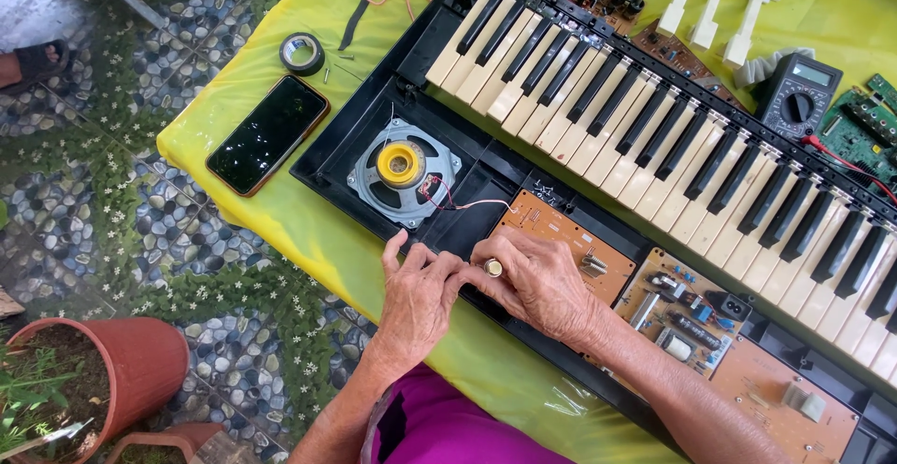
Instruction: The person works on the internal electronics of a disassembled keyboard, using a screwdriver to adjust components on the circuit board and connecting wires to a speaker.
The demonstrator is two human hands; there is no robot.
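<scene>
While our two hands meet at the lower middle of the frame, they work together on one small thing: a brass-coloured knob standing at the near left corner of an orange circuit board. Our right hand lies over that corner with its fingers curled about the knob, gripping it, and is the nearer of the two; our left hand comes in from the left, fingers bent and pressed against the black keyboard case and against the right hand's fingertips, holding nothing that we can make out. The knob sits between the two hands, at the tips of both, and the board's long side runs from there toward the lower right, in line with the case. Just beyond the left hand a round speaker with a yellow centre sits in the case, and thin red and white wires run from it to the board, passing close above our fingers. Further right lie a second board crowded with parts and a plain brown one. Past these, the black and white keys cross the frame diagonally. At the upper left a phone and a tape roll rest on the yellow cloth; at the upper right are a meter and loose white keys.
</scene>
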